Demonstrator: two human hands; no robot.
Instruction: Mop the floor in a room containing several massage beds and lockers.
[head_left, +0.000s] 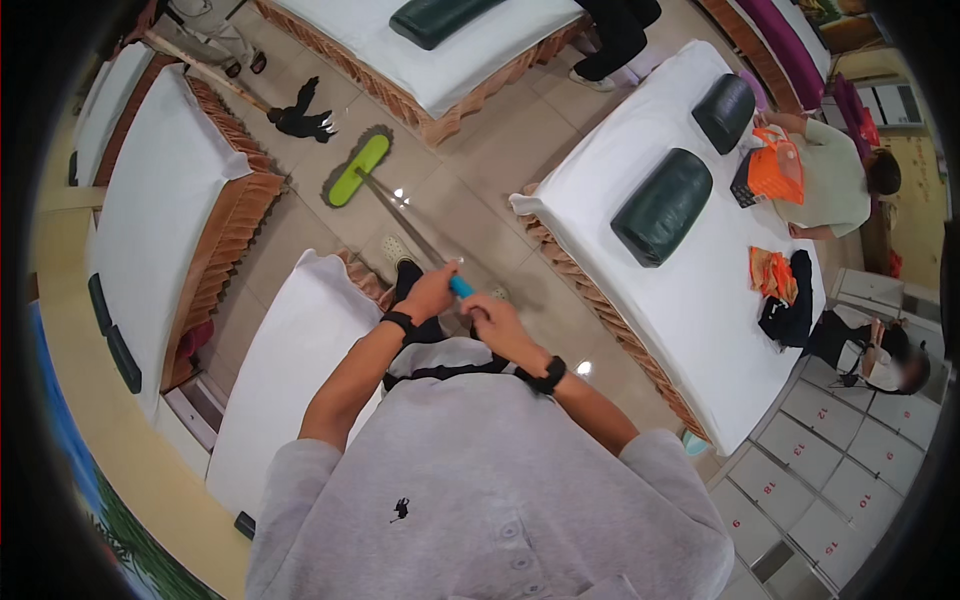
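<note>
Both of my hands grip the pole of a flat dust mop. My left hand (431, 295) wraps around the pole just ahead of its blue grip (460, 286). Nearer my body, my right hand (501, 324) closes around the handle's end. The metal pole (405, 219) slants away to the upper left, down to a lime-green mop head (358, 171). A dark grey fringe edges the head, which lies flat on the beige tile floor (442, 180). Below my hands, one pale clog (394, 252) shows beside a bed; the other shoe is partly hidden.
White-sheeted massage beds stand left (180, 142), close left (292, 360), ahead (480, 45) and right (585, 195). A person's black string mop (300, 116) touches the floor at upper left. Another person (825, 176) stands behind an orange bag (776, 169). Lockers (817, 412) line the lower right.
</note>
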